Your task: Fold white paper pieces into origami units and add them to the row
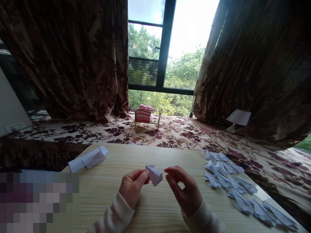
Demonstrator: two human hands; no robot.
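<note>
Above the middle of the table, my left hand [134,186] pinches a small piece of folded white paper [155,175] between thumb and forefinger. Several creases and layered flaps show on the paper, and its lower end is pointed. Just to its right hovers my right hand [183,187], apart from the paper. The thumb and forefinger of that hand are curved, with a small gap at their tips and nothing visible between them.
Several folded paper planes [221,168] lie in rows along the table's right side. Folded white sheets [88,158] rest at the back left of the wooden table [116,207]. Beyond, a small rack with striped cloths [144,114] and a lamp [239,117] stand on the patterned ledge.
</note>
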